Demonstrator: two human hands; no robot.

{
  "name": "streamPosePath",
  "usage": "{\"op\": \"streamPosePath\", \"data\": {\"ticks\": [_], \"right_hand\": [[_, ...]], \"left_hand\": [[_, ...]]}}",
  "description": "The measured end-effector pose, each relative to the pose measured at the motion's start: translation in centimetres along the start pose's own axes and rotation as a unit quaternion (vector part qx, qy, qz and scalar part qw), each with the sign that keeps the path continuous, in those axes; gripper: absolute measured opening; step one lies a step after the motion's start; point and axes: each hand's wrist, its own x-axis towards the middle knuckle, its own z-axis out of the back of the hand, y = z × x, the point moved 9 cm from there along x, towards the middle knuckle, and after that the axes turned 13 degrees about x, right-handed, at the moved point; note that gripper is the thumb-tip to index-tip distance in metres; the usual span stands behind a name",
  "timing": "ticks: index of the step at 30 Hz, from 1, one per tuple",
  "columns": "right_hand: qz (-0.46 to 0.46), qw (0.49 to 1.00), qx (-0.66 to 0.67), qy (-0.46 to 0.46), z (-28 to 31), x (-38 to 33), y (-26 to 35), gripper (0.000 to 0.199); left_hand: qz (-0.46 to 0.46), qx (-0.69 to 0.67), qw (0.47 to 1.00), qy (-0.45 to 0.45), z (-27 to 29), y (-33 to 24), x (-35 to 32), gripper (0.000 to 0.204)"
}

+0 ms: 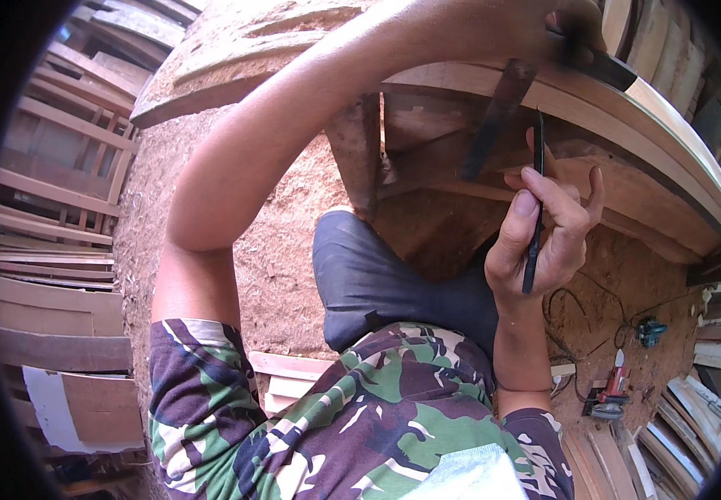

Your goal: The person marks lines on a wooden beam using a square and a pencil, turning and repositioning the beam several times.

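My left arm reaches across to the top right, where my left hand is closed around a dark try square. The blade of the try square hangs over the near edge of a long wooden board, and its thicker dark part lies along the board's top. The fingers there are shadowed and partly hidden. Below the board, my right hand pinches a slim black pencil between thumb and fingers. The pencil stands nearly upright in view, its pointed end toward the board and a little apart from the try square.
A wooden bench leg stands before my knees. Curved boards lie at upper left on sawdust-covered ground. Wooden frames are stacked at left. Corded power tools, one red and one teal, sit at right near timber offcuts.
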Motion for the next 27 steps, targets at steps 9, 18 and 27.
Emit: {"op": "streamPosePath", "data": {"ticks": [9,18,27], "right_hand": [[-0.006,1.000,0.005,-0.017,0.2,-0.3,-0.5,0.018],[-0.028,0.999,-0.005,0.044,-0.4,0.1,-0.2,0.017],[-0.011,0.999,-0.016,0.033,-0.9,0.5,-0.1,0.018]], "left_hand": [[0.015,-0.010,1.000,0.003,-0.2,0.3,0.1,0.021],[0.008,-0.010,1.000,-0.002,0.6,-0.3,-0.1,0.023],[0.043,0.058,0.997,0.007,-0.1,0.4,0.0,0.022]]}}
